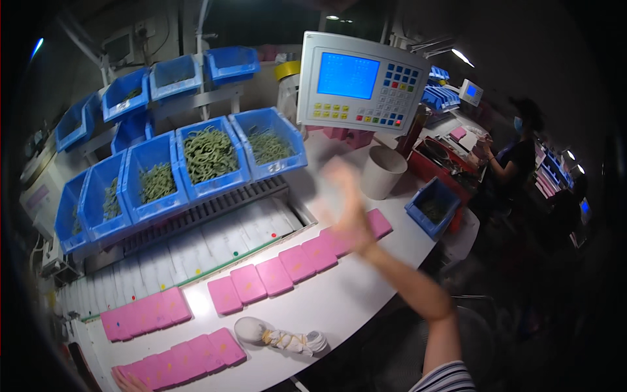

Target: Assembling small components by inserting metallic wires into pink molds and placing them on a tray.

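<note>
Flat pink blocks lie overlapping in rows on the white table. My left hand (130,379) is at the lower left, its visible fingers stretched out against the end of the nearest row of pink blocks (186,360); the rest of it is cut off by the picture's edge. Over the right part of the long row of pink blocks (297,263) is my right hand (347,212), smeared by motion. Whether its fingers hold anything cannot be made out. A third row of pink blocks (145,315) sits farther left.
Blue bins (155,184) with green, ring-like pieces stand behind the blocks. A grey control panel (362,81) with a lit screen rises at the back. Nearby are a beige cup (383,172), a small blue bin (432,208) and a banded white cloth bundle (281,336). Someone works at far right.
</note>
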`<act>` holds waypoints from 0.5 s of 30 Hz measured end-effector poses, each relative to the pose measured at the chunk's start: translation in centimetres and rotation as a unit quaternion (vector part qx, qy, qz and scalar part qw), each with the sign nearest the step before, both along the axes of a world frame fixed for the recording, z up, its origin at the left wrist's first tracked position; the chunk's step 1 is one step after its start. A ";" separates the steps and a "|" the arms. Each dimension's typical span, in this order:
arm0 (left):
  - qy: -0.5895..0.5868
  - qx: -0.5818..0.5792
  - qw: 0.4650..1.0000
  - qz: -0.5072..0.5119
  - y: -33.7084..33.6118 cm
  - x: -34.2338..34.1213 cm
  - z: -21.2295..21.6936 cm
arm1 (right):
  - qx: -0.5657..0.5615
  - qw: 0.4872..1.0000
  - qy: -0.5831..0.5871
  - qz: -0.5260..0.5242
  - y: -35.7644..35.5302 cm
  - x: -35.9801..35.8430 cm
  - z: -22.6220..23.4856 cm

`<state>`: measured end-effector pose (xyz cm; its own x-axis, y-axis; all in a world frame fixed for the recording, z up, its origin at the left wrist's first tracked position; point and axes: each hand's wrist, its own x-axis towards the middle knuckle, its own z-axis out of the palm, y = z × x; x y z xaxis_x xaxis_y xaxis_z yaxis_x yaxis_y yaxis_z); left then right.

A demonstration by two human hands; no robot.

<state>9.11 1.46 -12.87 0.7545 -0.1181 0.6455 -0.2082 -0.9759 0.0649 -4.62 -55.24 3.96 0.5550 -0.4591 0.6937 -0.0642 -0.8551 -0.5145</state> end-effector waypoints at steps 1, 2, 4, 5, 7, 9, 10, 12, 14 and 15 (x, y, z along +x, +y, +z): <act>-0.025 0.006 1.000 0.006 -0.3 0.0 0.1 | 0.041 0.987 0.075 0.137 4.5 -0.8 -1.7; 0.034 -0.101 0.994 -0.007 -0.7 0.2 0.3 | 0.032 0.963 0.193 0.186 8.8 -1.6 -3.3; 0.099 -0.177 0.979 0.031 -1.6 -0.6 1.1 | -0.007 0.938 0.188 0.292 15.7 -3.2 -5.7; 0.052 -0.168 0.984 -0.007 -2.2 -1.5 1.5 | 0.023 0.926 0.197 0.322 18.1 -3.7 -6.6; 0.070 -0.251 0.961 -0.097 -3.4 -5.0 2.6 | 0.022 0.886 0.248 0.392 21.4 -4.7 -7.6; 0.056 -0.207 0.960 -0.178 -4.4 -8.2 3.7 | 0.012 0.893 0.260 0.366 22.7 -4.7 -8.1; 0.052 -0.192 0.951 -0.237 -5.0 -10.3 4.1 | 0.005 0.901 0.278 0.332 22.8 -4.5 -8.2; 0.102 -0.211 0.915 -0.329 -6.0 -13.2 4.6 | 0.027 0.897 0.296 0.327 22.6 -3.6 -8.6; 0.153 -0.248 0.869 -0.400 -6.8 -14.0 4.9 | 0.020 0.901 0.285 0.327 22.6 -2.3 -9.1; 0.181 -0.272 0.850 -0.414 -7.2 -14.1 5.2 | 0.000 0.906 0.273 0.324 22.7 -1.8 -9.3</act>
